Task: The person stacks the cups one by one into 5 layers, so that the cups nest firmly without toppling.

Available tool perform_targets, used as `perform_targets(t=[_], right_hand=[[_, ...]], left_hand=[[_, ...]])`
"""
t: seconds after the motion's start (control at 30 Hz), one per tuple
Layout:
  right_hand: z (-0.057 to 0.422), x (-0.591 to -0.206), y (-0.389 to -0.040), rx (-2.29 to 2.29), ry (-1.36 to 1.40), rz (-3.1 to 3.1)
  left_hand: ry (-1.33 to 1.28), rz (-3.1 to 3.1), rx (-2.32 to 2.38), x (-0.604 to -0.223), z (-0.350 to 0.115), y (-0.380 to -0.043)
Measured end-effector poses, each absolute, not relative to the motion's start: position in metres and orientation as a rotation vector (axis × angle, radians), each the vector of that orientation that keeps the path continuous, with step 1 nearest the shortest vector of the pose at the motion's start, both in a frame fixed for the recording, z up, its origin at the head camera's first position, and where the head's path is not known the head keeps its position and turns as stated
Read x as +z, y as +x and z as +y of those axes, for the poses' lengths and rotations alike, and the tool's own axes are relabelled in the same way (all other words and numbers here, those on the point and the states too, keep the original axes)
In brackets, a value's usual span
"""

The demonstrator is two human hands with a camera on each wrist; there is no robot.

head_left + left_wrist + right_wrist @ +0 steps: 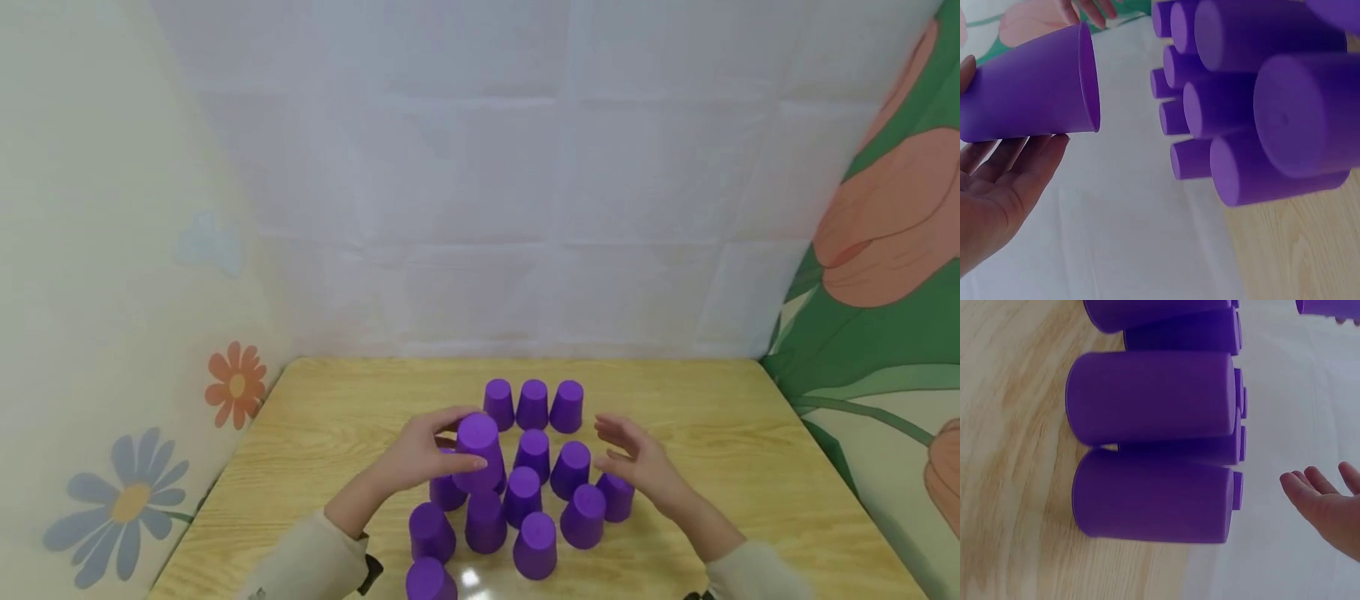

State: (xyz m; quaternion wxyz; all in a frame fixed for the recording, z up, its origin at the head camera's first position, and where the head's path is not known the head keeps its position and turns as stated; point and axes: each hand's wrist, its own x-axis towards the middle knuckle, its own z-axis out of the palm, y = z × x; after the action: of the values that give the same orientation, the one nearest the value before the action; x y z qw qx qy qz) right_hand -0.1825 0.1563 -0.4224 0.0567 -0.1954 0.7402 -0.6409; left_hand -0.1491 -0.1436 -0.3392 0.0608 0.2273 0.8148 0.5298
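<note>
My left hand [420, 454] grips an upside-down purple cup [477, 450] by its sides, thumb in front and fingers behind. In the left wrist view this held cup [1032, 87] hangs above the level of the others, its rim apart from them. My right hand [637, 460] holds nothing; its fingers are spread and slightly bent over the right side of the group, above a purple cup [617, 498]. In the right wrist view the right hand [1329, 503] is beside the cup bottoms, apart from them.
Several purple cups stand upside down on the wooden table [337, 392]. A row of three, with a middle cup [532, 406], is at the back. One cup [431, 581] is nearest the front edge. A white cloth [465, 183] hangs behind; flowered cloths [135, 333] flank the table.
</note>
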Motion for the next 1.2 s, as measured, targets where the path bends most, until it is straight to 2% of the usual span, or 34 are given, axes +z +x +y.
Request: perform_targets(t=[0.57,0.87,1.03,1.2], right_hand=[[0.129,-0.426,-0.153,-2.088,-0.752,2.054],[0.11,-0.426,-0.14,-2.116,-0.985,1.876],[0.1,-0.428,-0.132,-2.109,-1.044,1.778],[0.089,-0.432,-0.123,-2.041,-1.092,1.746]], left_hand=[[0.458,2.641,1.656,-0.382,-0.171,-0.209],[0.319,2.71,1.687,-0.402,-0.182,-0.228],[0.258,2.716,1.686,-0.397,-0.182,-0.223],[0.206,2.702,1.691,-0.419,-0.192,-0.238]])
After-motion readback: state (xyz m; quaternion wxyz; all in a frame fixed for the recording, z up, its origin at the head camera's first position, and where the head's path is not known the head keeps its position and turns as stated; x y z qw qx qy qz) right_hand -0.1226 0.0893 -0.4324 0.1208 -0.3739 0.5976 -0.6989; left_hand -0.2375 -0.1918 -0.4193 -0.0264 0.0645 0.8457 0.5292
